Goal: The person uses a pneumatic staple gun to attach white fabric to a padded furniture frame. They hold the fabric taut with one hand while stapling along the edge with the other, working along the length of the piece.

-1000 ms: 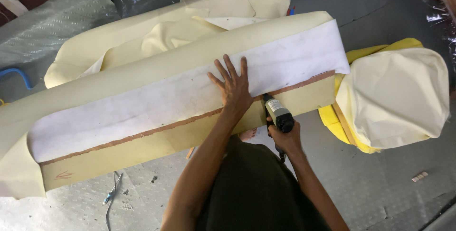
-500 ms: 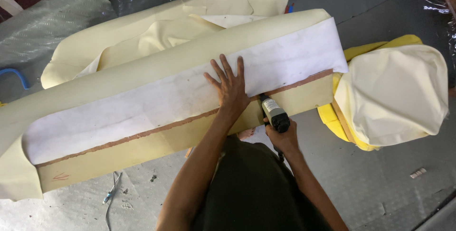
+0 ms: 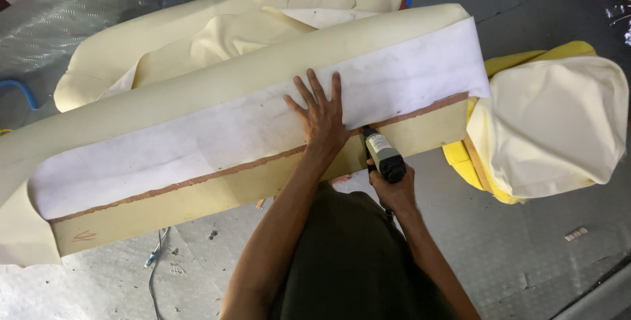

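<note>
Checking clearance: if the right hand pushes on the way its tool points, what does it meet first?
Probably the brown edge strip where the white liner ends; the tool in the right hand seems already there.

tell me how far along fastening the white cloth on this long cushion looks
Looks done: the white cloth lies flat along the long cushion, its edge meeting the brown strip. In hand: the left hand presses the cloth while the right hand holds a stapler-like tool at the strip. Left: probably the stretch toward the right end.
</note>
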Demonstrator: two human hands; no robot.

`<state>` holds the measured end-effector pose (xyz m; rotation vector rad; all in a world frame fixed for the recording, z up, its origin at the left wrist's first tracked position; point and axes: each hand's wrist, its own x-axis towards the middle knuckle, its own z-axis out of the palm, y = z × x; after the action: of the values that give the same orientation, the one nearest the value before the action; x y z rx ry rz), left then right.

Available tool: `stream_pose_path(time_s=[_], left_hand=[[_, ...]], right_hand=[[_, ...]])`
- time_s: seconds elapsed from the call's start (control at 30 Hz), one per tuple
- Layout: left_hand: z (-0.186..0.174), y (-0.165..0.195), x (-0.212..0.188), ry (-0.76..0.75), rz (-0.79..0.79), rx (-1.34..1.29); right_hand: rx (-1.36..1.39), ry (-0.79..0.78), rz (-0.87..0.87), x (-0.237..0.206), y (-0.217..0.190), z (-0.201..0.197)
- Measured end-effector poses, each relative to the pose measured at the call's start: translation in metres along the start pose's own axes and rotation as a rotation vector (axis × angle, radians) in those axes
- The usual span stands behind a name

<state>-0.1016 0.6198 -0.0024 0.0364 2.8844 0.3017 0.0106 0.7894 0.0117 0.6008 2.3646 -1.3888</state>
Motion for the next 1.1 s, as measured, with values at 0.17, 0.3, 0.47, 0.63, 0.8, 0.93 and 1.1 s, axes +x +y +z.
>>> stream_pose_path(time_s=[0.17, 0.3, 0.47, 0.63, 0.8, 0.93, 1.1], left_hand=[[0.003, 0.0, 0.001, 0.007, -0.004, -0.017], [0.006, -0.001, 0.001, 0.063, 0.01, 0.021], [0.003, -0.001, -0.001, 0.036, 0.01, 0.014], [0.0, -0.001, 0.0, 0.001, 0.006, -0.022], [0.004, -0.001, 0.001, 0.028, 0.018, 0.034], [0.006, 0.0, 0.001, 0.101, 0.02, 0.073], [0.004, 0.001, -0.001, 0.052, 0.005, -0.02]], right_hand=[[-0.008, -0.01, -0.002, 0.001, -0.003, -0.001], [0.005, 0.001, -0.028, 0.0, -0.002, 0.0], [0.036, -0.006, 0.009, -0.001, 0.0, -0.001], [0.057, -0.024, 0.005, 0.0, 0.002, -0.002], [0.023, -0.013, -0.037, 0.003, 0.003, 0.0], [-0.089, -0.021, 0.011, 0.009, 0.001, 0.0], [-0.011, -0.001, 0.018, -0.003, 0.0, -0.003]])
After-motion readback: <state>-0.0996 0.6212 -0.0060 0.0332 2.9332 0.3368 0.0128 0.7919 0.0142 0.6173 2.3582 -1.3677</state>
